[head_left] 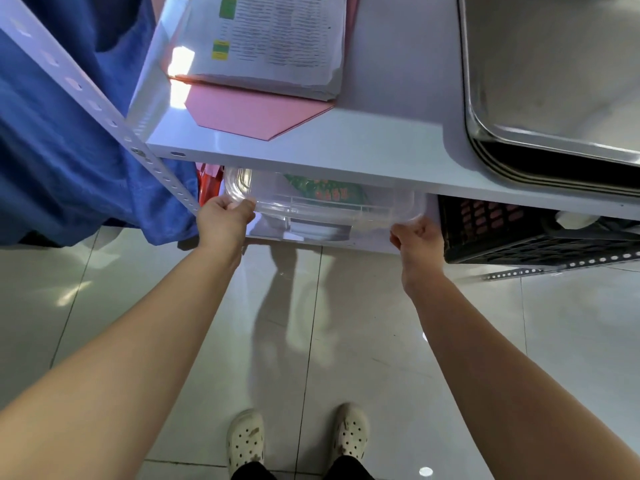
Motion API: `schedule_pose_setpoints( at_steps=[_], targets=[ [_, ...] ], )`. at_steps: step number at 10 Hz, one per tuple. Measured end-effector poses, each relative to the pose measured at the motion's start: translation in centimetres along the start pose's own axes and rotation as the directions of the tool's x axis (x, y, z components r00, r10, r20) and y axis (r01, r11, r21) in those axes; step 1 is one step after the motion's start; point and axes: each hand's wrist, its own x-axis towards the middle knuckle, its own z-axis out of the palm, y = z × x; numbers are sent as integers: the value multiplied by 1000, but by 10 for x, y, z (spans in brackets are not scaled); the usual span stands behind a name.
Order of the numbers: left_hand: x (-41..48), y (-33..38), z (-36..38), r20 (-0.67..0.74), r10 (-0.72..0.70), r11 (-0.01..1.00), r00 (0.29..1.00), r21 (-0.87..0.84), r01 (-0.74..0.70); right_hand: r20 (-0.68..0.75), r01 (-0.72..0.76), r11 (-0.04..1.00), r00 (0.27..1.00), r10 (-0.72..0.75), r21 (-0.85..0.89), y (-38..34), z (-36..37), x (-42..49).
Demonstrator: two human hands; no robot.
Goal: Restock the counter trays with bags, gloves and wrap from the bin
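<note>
A clear plastic bin [322, 211] with a clear lid sits on the lower shelf, partly under the white upper shelf [381, 147]. Green and red packaging [325, 192] shows through its lid. My left hand [225, 220] grips the bin's front left corner. My right hand [417, 237] grips its front right corner, fingers curled under the rim. The back of the bin is hidden by the upper shelf.
Stacked steel trays [554, 98] lie on the upper shelf at right. A pile of papers [273, 43] on pink folders [252, 116] lies at left. A black crate [519, 230] stands right of the bin. Blue cloth [69, 150] hangs at left. Tiled floor [311, 323] below.
</note>
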Motion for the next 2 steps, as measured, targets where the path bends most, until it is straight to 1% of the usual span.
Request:
schedule_pose_setpoints(
  at_steps=[1,2],
  targets=[
    [-7,-4,-5,30,-15,998,999,66,13,20,-50,997,998,51,-57,-1,-5,-12],
    [-23,-8,-15,84,5,962,996,270,-27,117,-55,954,989,94,-296,-7,-11,-32]
  ],
)
